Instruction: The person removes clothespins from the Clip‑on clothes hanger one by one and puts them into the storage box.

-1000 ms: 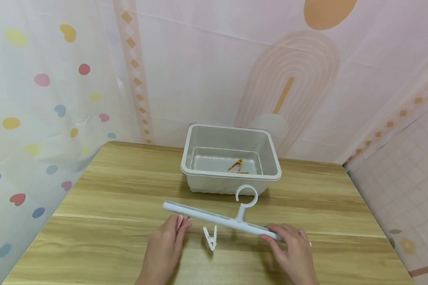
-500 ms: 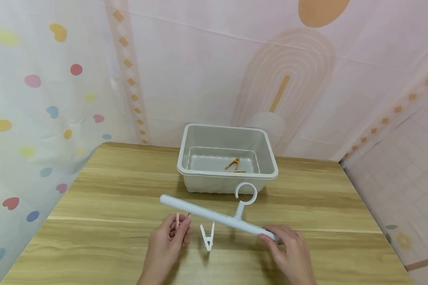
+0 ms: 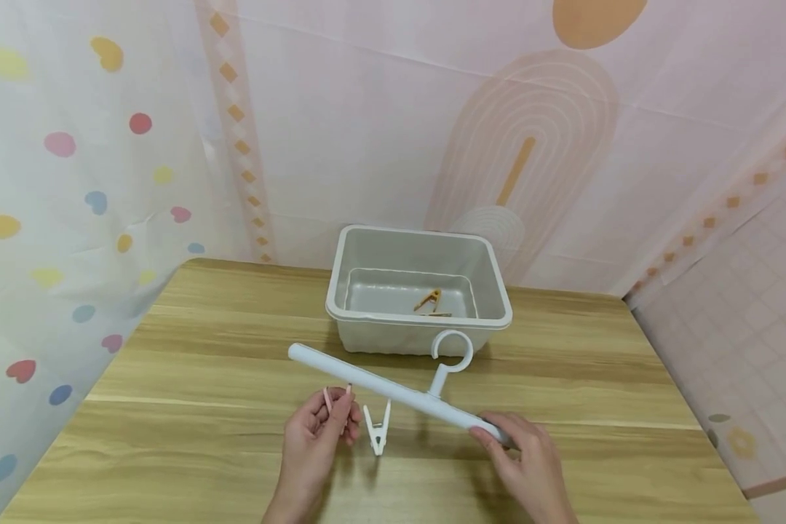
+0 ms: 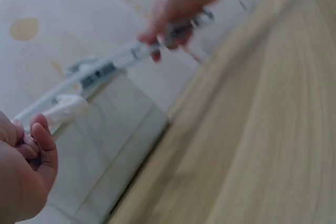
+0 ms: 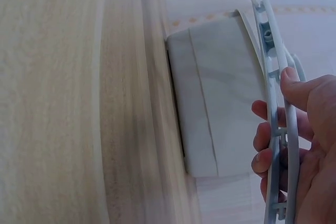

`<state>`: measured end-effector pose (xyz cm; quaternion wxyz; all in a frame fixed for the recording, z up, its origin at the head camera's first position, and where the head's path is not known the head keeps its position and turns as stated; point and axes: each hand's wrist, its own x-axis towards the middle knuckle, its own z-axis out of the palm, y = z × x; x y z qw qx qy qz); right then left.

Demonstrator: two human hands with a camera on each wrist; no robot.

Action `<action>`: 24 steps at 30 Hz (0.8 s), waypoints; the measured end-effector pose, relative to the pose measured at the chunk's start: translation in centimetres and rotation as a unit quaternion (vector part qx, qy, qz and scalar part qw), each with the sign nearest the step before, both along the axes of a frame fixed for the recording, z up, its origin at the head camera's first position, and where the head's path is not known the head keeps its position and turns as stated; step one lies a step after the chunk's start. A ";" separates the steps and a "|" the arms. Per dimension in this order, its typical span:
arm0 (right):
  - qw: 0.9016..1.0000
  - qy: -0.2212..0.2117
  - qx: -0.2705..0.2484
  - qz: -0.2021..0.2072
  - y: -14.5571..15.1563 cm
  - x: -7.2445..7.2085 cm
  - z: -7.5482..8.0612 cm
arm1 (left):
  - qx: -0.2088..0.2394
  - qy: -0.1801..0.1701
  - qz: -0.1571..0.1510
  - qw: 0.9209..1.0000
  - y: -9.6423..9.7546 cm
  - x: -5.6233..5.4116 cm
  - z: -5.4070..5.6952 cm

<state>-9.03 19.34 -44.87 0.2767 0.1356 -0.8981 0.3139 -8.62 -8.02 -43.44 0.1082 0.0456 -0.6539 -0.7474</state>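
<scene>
grey bin (image 3: 393, 338) behind pale hanger (image 3: 393, 390)

The left hand (image 3: 308, 440) hides all but two prongs of the pink clip (image 3: 328, 399). The right hand (image 3: 525, 453) partly covers the pale hanger (image 3: 393, 390) at its right end. The near wall of the grey basin (image 3: 399, 338) leaves only a sliver of an orange piece (image 3: 442, 314). The left-wrist view blurs the right hand and crops the left hand.
</scene>
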 end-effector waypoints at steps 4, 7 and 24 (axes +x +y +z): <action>1.000 0.000 0.007 0.003 0.0 -0.1 0.0 | -0.107 0.068 0.048 0.991 -0.2 0.0 -0.7; 1.000 0.000 0.016 -0.001 0.0 -0.1 0.0 | -0.206 0.169 0.089 0.960 -0.5 -0.3 -1.3; 0.997 0.063 0.048 0.005 0.4 -0.4 -0.1 | -0.466 0.353 0.187 0.790 -2.1 -1.0 -1.5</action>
